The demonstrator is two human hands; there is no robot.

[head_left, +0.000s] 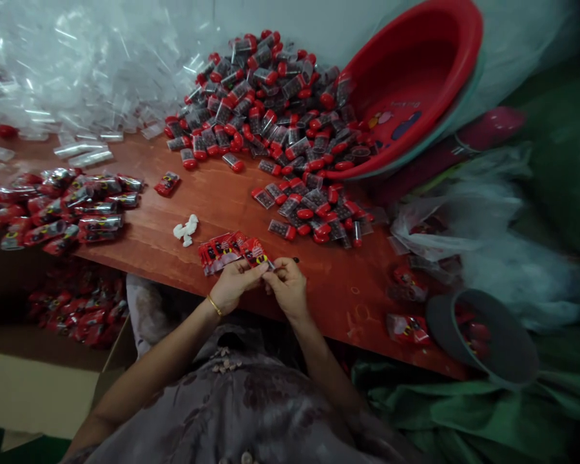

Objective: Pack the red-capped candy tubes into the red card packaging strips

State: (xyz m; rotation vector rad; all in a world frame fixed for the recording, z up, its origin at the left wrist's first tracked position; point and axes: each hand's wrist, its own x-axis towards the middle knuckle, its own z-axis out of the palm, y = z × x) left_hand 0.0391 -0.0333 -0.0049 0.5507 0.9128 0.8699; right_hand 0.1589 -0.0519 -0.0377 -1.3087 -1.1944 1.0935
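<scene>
At the table's near edge, my left hand (231,285) is closed on a small red printed wrapper (254,251). My right hand (290,289) pinches the wrapper's near end, where both sets of fingertips almost meet. Beside my left fingers lies a fanned stack of the same red wrappers (216,252). White crumpled scraps (187,230) rest a little farther left. Beyond my hands spreads a large pile of clear tubes with red caps (270,109), dark pieces inside them. Whether anything sits inside the held wrapper is hidden by my fingers.
Filled red packets (72,206) are heaped at left, above a carton (43,386) holding more. Clear plastic tubes (84,154) lie behind them. A red basin (415,58) leans at the back right. A grey bucket (493,335) lies tipped near the right edge.
</scene>
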